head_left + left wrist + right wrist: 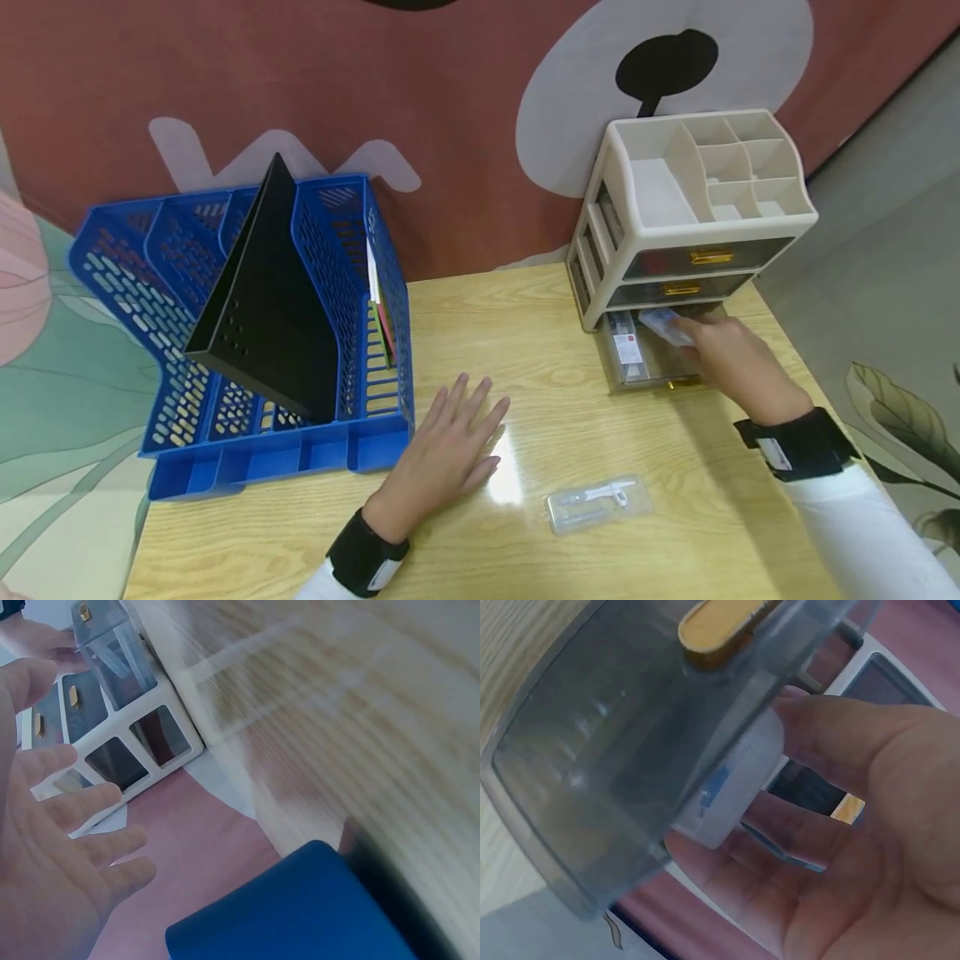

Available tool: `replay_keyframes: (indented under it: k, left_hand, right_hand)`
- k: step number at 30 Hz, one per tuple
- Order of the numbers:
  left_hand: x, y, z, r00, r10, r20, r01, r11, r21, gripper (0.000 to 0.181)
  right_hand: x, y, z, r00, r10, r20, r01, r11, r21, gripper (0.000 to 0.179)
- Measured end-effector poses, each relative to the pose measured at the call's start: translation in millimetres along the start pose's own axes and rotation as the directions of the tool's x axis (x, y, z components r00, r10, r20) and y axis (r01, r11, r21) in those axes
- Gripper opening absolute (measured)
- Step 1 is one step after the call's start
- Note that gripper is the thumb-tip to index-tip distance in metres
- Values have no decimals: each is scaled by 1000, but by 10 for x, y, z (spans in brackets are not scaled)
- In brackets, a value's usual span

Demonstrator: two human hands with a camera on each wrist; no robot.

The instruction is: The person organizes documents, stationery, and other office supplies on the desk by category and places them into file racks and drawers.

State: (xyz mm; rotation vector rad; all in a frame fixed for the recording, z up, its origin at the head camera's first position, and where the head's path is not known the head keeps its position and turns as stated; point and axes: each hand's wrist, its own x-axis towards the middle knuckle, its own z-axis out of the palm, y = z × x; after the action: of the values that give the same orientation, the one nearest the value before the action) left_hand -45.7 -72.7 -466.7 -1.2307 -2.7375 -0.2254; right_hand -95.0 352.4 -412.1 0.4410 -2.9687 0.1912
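My right hand [738,362] is over the pulled-out bottom drawer [647,379] of a white desktop organizer. Between its thumb and fingers it pinches a small clear plastic case [735,780], which shows a blue patch in the right wrist view. To the left inside the drawer lies another clear box with a white label [628,348]. My left hand [447,450] lies with spread, straight fingers on the wooden table, just right of the blue file rack [386,446]. A flat clear case [598,504] with a white tool inside lies on the table between both hands.
The white organizer [663,187] has open compartments on top and two closed drawers with gold handles. A black folder [277,308] leans in the blue rack, and several thin coloured items [381,325] stand in its right slot. A patterned cloth [465,125] hangs behind the table.
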Motion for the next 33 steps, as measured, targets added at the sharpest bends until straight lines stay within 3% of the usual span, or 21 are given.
replay_keyframes:
  k: [7,15,22,33]
  left_hand:
    - [-8,11,1,1000,-1,12,1,1000,14,71]
    - [-13,15,14,1000,-11,2,11,1000,25,71]
    - [-26,11,9,999,-25,19,25,999,24,70]
    - [-35,12,42,999,-32,28,31,999,35,68]
  right_hand:
    - [71,-15,133,1000,31,-2,-31,998,61,39]
    - [85,-60,243,980,167,110,-174,983,62,36]
    - [93,-84,292,981,159,108,-168,983,72,54]
    - [166,-89,324,974,164,156,-177,981,76,58]
